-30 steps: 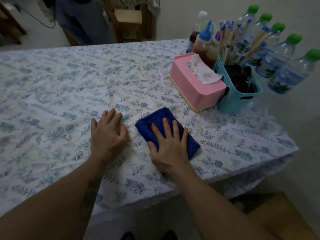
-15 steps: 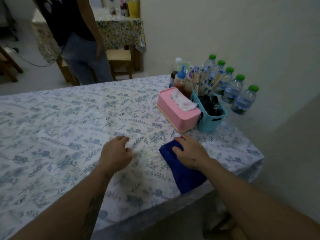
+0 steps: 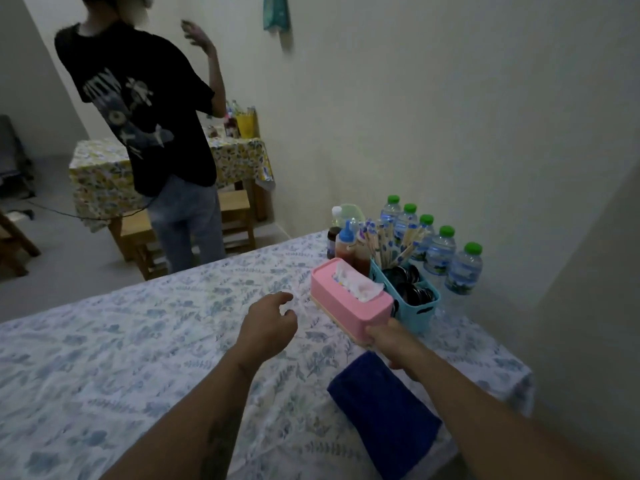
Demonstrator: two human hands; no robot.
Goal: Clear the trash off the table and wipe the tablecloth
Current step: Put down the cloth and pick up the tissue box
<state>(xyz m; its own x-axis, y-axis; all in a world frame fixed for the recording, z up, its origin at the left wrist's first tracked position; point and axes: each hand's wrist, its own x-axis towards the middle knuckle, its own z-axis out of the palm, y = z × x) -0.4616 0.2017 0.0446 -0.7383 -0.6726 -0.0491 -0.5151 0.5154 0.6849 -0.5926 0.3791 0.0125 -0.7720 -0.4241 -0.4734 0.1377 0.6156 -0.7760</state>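
The fingers of the right hand [image 3: 389, 342] curl around the near end of a pink tissue box [image 3: 349, 299], thumb on its near face, gripping the box at its lower corner; whether the box is lifted clear of the cloth cannot be told. A white tissue [image 3: 356, 284] sticks up from the slot on the box's top, just beyond those fingers. The left hand [image 3: 268, 323] hovers to the left of the box with its fingers loosely curled and spread, holding nothing, its fingertips close to the box's left side but apart from it. Directly below the right wrist, nearer the person, a folded blue cloth [image 3: 384, 410] lies flat on the tablecloth [image 3: 121, 358], reaching to the table's near edge and touched by neither hand. The tablecloth, white with a blue leaf print, stretches left of both hands. Just right of the box, touching or nearly touching it, stands a teal caddy [image 3: 420, 310] holding dark round lids and wrapped chopsticks [image 3: 384, 244]. Beyond the box are sauce bottles [image 3: 346, 245], and past the caddy a row of five water bottles [image 3: 462, 270] with green caps lines the wall. Well beyond the table a person in a black T-shirt [image 3: 145, 109] stands back to the camera, one arm raised, in front of a second table [image 3: 239, 157] covered in yellow print.
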